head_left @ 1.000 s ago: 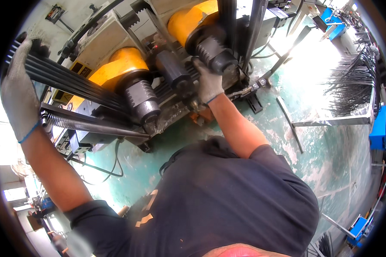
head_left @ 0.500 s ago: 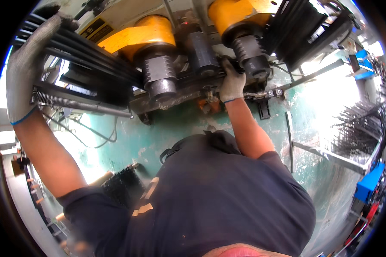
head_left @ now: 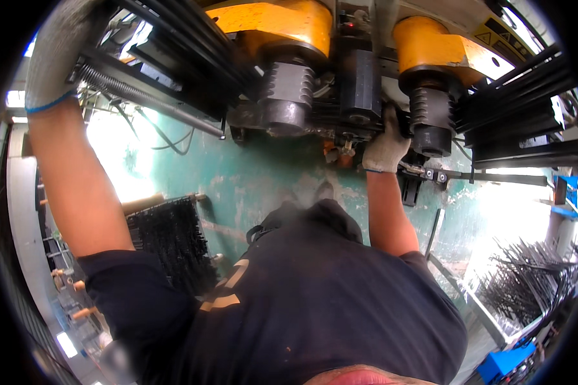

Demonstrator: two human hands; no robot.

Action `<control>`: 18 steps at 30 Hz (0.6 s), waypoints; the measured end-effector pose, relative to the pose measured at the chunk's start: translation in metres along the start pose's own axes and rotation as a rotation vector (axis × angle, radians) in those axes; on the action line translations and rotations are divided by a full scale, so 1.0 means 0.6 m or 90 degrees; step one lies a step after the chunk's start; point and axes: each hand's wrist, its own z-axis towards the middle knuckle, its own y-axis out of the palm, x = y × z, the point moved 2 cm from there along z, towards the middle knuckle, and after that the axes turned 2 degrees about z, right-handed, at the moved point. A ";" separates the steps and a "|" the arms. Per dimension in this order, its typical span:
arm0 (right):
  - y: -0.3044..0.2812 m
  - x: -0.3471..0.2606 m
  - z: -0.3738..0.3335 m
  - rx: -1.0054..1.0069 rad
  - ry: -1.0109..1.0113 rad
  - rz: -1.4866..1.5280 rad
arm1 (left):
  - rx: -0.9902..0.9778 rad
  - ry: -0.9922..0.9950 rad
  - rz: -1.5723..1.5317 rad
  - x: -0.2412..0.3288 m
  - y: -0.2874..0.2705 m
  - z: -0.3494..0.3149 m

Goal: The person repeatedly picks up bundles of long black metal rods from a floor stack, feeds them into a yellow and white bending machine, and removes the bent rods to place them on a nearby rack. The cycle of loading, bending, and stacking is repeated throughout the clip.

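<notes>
My left hand [head_left: 61, 54], in a pale knit glove with a blue cuff, is raised at the upper left beside black rails [head_left: 186, 38] and a coil spring [head_left: 106, 83]. Its fingers run out of the picture or are hidden. My right hand [head_left: 386, 151], gloved with dark fingertips, reaches up under the machine. It sits between a dark faceted block [head_left: 359, 83] and the right steel cylinder [head_left: 430, 115]. Its fingers look curled round something I cannot make out. The left steel cylinder [head_left: 287, 96] hangs below a yellow arm [head_left: 282, 29]; another yellow arm [head_left: 430, 48] holds the right one.
Below the machine is a worn green floor [head_left: 263, 167]. A rack of black strips [head_left: 173, 244] stands at lower left. Right of me, a metal-framed cart [head_left: 475, 298] carries dark thin rods [head_left: 520, 276]. A blue box [head_left: 506, 362] lies at lower right, and a loose cable [head_left: 180, 147] hangs at left.
My view has swung left, so the machine sits farther right and higher. My left hand is now partly cut off at the top; my right hand stays by the same block and cylinder.
</notes>
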 end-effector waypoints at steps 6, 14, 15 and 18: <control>-0.044 0.022 0.025 -0.068 -0.166 -0.295 | 0.041 0.008 -0.072 0.042 0.050 -0.005; 0.005 -0.013 -0.001 0.066 0.042 -0.033 | 0.083 0.029 0.011 0.020 0.047 0.010; 0.008 0.001 -0.005 0.038 0.055 -0.036 | 0.073 0.019 0.037 0.032 0.030 -0.003; -0.011 0.014 0.007 -0.031 -0.017 -0.117 | 0.046 0.086 0.150 0.017 0.011 -0.002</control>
